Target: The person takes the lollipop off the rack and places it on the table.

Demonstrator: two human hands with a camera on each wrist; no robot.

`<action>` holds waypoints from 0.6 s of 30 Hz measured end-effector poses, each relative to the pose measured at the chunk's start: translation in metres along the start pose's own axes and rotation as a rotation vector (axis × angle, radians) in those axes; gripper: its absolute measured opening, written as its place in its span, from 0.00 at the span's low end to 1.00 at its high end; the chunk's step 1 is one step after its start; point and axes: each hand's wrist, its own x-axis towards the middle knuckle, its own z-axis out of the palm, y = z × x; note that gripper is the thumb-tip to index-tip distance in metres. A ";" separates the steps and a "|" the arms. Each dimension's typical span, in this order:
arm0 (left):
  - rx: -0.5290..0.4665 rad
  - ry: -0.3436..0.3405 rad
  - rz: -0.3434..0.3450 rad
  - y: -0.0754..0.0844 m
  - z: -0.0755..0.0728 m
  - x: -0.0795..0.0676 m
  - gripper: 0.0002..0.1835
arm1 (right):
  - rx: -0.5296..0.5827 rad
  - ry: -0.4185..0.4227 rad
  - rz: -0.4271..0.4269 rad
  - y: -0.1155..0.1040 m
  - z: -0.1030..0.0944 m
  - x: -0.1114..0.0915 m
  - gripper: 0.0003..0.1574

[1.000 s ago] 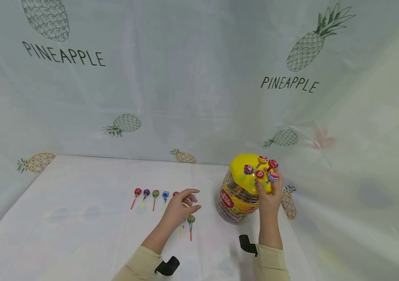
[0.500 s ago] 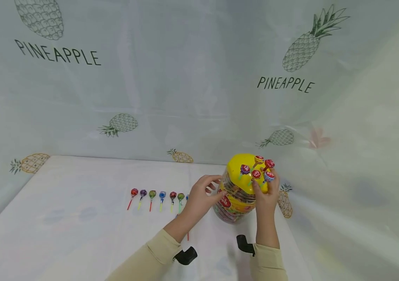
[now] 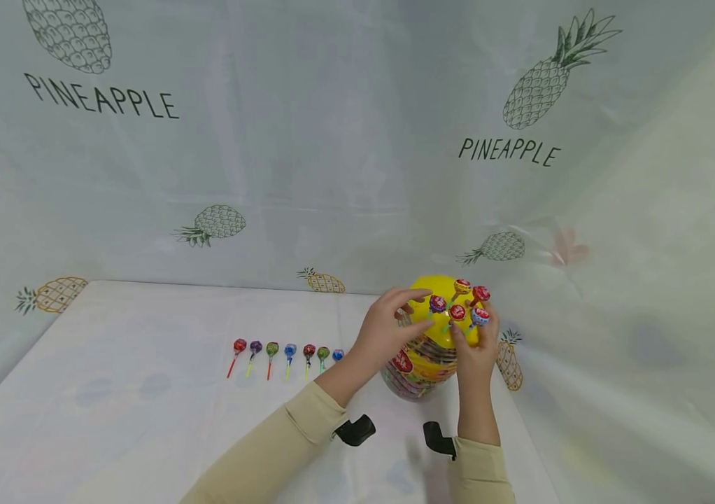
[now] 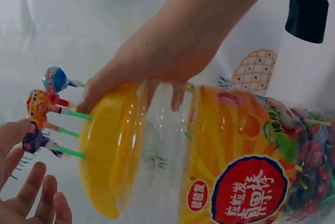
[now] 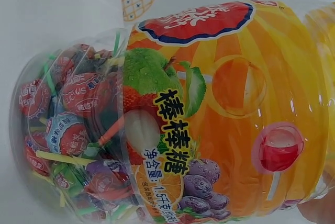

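A clear lollipop jar (image 3: pixel 420 364) with an orange label stands on the table under a yellow domed lid (image 4: pixel 104 150). Several wrapped lollipops stick up from this lid, among them a purple lollipop (image 3: pixel 437 304) at the left. My left hand (image 3: pixel 389 325) is beside the lid, index finger and thumb spread on either side of the purple lollipop; one fingertip overlaps its wrapper in the left wrist view. My right hand (image 3: pixel 477 350) grips the lid and neck from the right. Through the clear jar, the right wrist view shows a heap of wrapped lollipops (image 5: pixel 84 93) at the bottom.
On the white table (image 3: pixel 143 420), a row of lollipops, including a red lollipop (image 3: pixel 240 345) and a blue lollipop (image 3: pixel 290 348), lies left of the jar. My left forearm (image 3: pixel 294 434) crosses in front of the row's right end. A pineapple-print sheet (image 3: pixel 332 140) hangs behind.
My left hand has moved right and up from over the lollipops on the table, past the jar's side, to the purple lollipop on the lid. My right hand keeps its grip.
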 end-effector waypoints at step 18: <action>-0.058 0.022 -0.058 0.006 0.017 0.010 0.19 | 0.019 0.003 0.028 0.003 -0.001 0.001 0.35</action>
